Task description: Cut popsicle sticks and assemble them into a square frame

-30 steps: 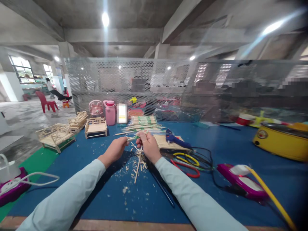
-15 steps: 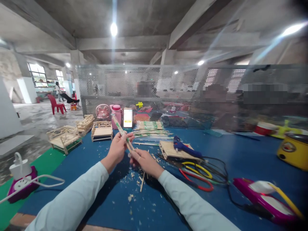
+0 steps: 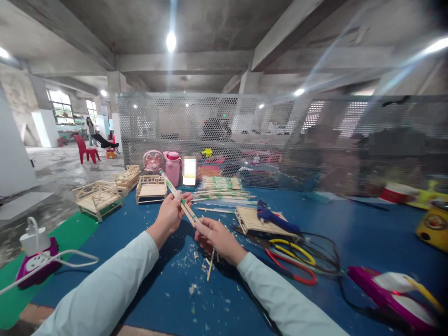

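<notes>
In front of me, my left hand (image 3: 171, 212) is closed around a pair of wrapped wooden chopsticks (image 3: 187, 211), in a clear sleeve with green print. They slant from upper left to lower right. My right hand (image 3: 219, 238) pinches their lower end, its fingertips partly hidden. More wrapped chopsticks (image 3: 222, 186) lie in a pile beyond my hands. Under the right hand, a thin loose stick (image 3: 210, 265) rests among wood chips. Right of that hand, a blue glue gun (image 3: 276, 218) lies on a small wooden stick frame (image 3: 250, 221).
Scissors with red and yellow handles (image 3: 296, 266) and a black cable lie to the right, near a purple power strip (image 3: 388, 294). Small stick-built furniture pieces (image 3: 99, 198) stand at the left. A lit phone (image 3: 189, 171) and pink bottle (image 3: 172, 169) stand before the mesh partition (image 3: 196, 112).
The view has turned slightly left, so the scene sits further right. My right hand has shifted a little away from the left along the chopsticks; both hands keep their hold.
</notes>
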`<state>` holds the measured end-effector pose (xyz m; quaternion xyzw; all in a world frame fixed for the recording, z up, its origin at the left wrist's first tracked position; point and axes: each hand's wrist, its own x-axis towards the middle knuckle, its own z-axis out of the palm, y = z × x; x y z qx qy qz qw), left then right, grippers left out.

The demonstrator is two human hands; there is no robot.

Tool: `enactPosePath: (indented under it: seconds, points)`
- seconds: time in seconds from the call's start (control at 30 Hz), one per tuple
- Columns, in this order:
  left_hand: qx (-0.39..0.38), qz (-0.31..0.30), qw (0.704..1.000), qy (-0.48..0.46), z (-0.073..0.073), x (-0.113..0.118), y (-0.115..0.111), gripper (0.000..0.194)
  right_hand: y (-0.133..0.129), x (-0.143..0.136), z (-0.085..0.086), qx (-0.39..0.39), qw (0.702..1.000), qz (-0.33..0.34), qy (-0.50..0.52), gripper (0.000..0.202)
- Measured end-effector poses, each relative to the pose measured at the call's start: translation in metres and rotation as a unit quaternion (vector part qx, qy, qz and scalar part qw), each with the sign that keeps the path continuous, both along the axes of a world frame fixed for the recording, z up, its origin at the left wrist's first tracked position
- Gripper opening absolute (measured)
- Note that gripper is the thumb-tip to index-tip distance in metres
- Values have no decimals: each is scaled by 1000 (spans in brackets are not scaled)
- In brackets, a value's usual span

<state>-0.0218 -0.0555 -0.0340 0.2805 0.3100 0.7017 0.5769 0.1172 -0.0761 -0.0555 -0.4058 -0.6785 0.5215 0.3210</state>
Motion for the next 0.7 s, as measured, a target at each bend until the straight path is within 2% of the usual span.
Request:
enactPosePath:
  seconds: [0.1, 0.2, 0.3, 0.43, 0.57, 0.7]
  points:
    - [-2, -17, 1000, 0, -1, 4, -4, 4, 2, 3, -2, 61, 997, -18, -40, 31]
    - [4, -33, 999, 5, -5, 11, -7, 2, 3, 2, -9, 130, 985, -67, -87, 30]
    - [22, -39, 999, 10, -10, 19, -9, 5, 3, -1, -15, 151, 980, -99, -80, 28]
    - [21, -48, 999, -6, -11, 23, -10, 5, 2, -5, -14, 71, 993, -93, -21, 32]
    - [2, -26, 999, -33, -7, 14, -7, 4, 0, -4, -10, -48, 998, 9, -30, 41]
    - [-5, -23, 999, -40, -5, 6, -3, 6, 0, 0, -9, -83, 994, 72, -20, 46]
